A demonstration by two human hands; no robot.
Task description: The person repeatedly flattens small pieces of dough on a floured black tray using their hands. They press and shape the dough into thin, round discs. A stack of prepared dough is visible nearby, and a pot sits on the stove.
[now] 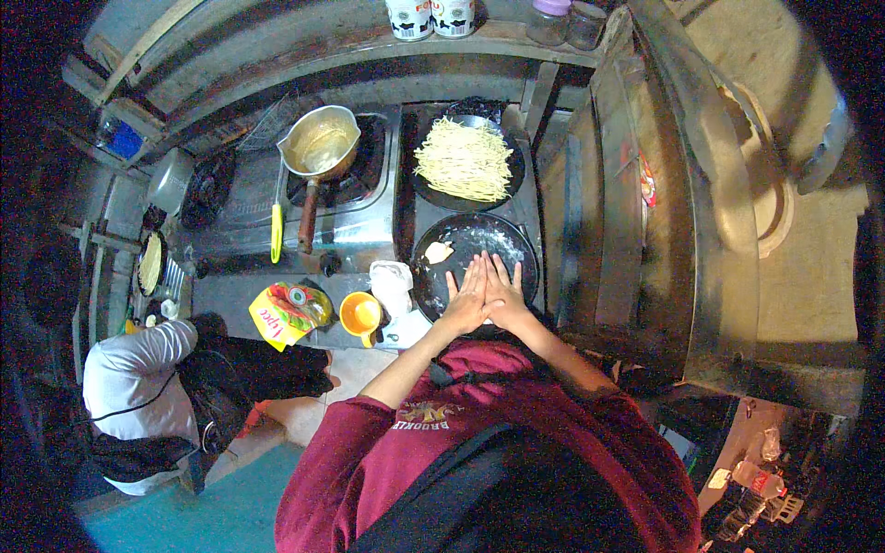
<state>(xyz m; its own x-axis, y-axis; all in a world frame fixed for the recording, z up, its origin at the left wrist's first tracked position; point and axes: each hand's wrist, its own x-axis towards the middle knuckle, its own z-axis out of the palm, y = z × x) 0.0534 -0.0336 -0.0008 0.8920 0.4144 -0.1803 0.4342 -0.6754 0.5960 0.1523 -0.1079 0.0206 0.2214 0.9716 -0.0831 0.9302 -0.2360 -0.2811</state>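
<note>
My left hand (pixel 467 300) and my right hand (pixel 506 297) meet over the near part of a round black tray (pixel 429 293) dusted with white flour. Both have their fingers stretched out, and the hands overlap near the thumbs. Whatever may lie under the palms is hidden. A small pale lump of dough (pixel 438 252) sits on the tray, just beyond my left fingertips. Behind it, a second dark round tray (pixel 431 195) bears a heap of thin pale strips (pixel 464 164) that look like cut noodles.
Left of the trays, a saucepan (pixel 320 143) stands on a gas stove (pixel 364 217), beside a yellow-green handle (pixel 277 233). Nearer are a yellow pouch (pixel 277 318), an orange mug (pixel 360 316) and white plastic (pixel 391 284). Another person (pixel 143 382) is at left; a wooden partition (pixel 645 221) rises right.
</note>
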